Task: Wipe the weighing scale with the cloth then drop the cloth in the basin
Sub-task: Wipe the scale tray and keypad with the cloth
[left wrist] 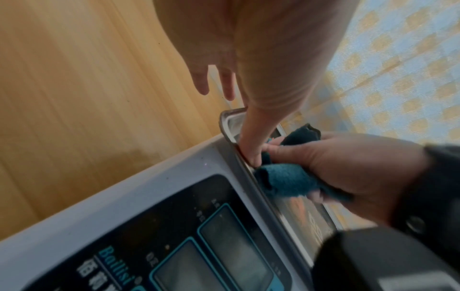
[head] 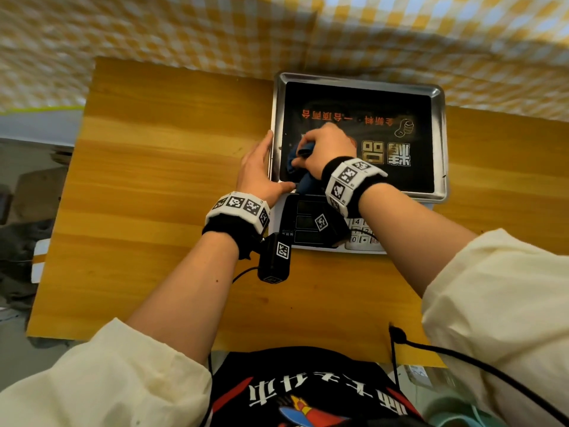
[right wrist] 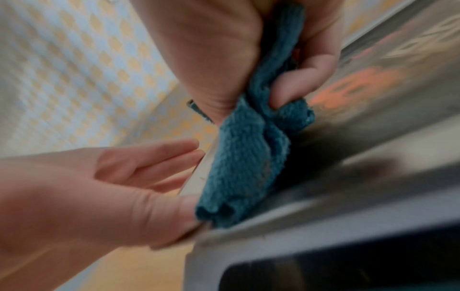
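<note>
The weighing scale point(head: 438, 143) stands on the wooden table, its steel pan carrying a black printed sheet, its white display panel point(left wrist: 124, 206) toward me. My right hand point(head: 326, 149) grips a bunched blue cloth point(head: 295, 161) point(left wrist: 286, 181) point(right wrist: 244, 157) and presses it on the pan's near left corner. My left hand point(head: 261, 171) lies flat against the pan's left rim point(right wrist: 196, 177) with straight fingers point(right wrist: 149, 153), thumb point(left wrist: 251, 141) along the near edge beside the cloth.
The wooden table point(head: 154, 180) has bare room left of the scale and in front of it. A yellow checked cloth point(head: 277, 32) hangs behind the table. A black cable point(head: 462, 359) runs over the table's near right edge. The basin is not plainly in view.
</note>
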